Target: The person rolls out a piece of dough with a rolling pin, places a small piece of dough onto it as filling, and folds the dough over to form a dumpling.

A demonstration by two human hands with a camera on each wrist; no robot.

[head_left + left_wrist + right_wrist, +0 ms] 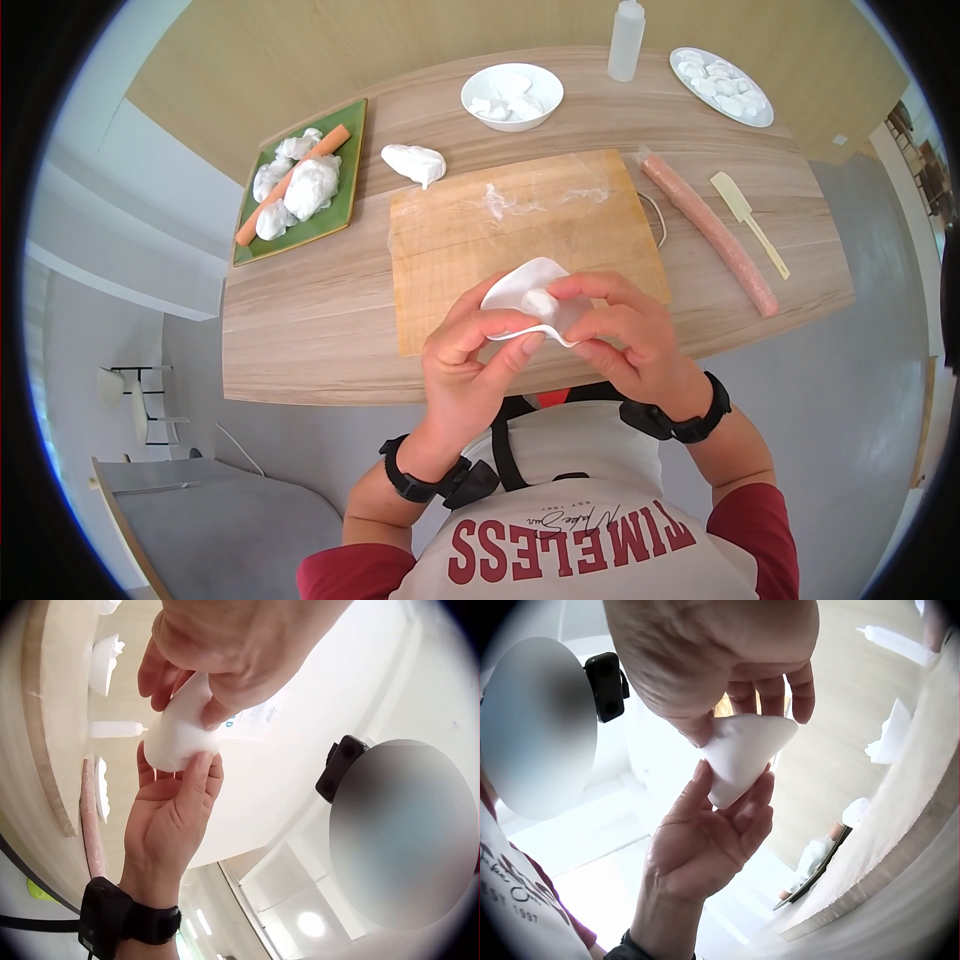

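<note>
Above the near edge of the wooden board, both hands hold a thin, round white dumpling wrapper. A small white lump lies in its middle. My left hand pinches the left and near edge between thumb and fingers, while my right hand grips the right side, its thumb and fingertips at the rim. The near rim is bent up in a wave. From the left wrist view the wrapper bulges below; in the right wrist view the wrapper looks like a cone between the fingers.
A white bowl of white chunks, a squeeze bottle and a plate of white folded pieces stand at the back. Rightward lie a wrapped pink roll and a spatula. A green tray holds wrapped lumps and a rolling pin.
</note>
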